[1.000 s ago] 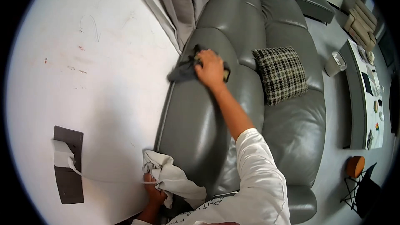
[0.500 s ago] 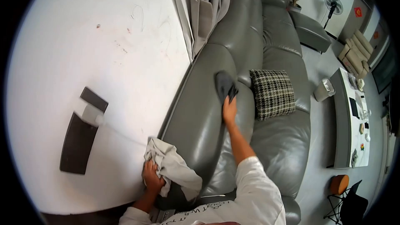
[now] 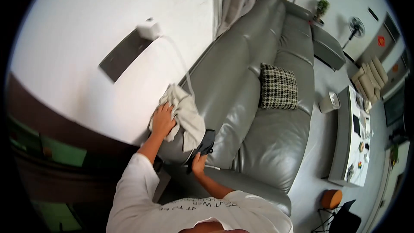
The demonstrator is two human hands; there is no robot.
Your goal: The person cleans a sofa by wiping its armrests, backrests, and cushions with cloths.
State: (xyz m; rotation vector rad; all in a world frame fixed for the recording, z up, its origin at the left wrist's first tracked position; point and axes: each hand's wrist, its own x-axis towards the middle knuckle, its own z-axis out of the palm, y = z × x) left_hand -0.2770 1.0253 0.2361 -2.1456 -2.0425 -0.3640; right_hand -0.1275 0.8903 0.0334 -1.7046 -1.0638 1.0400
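Hands (image 3: 163, 121) (image 3: 199, 165) on pale cloth (image 3: 188, 118), dark item (image 3: 207, 140); cable (image 3: 180, 58) near.

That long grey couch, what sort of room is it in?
Probably a living room in somebody's home. The long, grey, leathery couch has a square black-and-cream checked cushion on it, and a padded beige armchair stands farther off.
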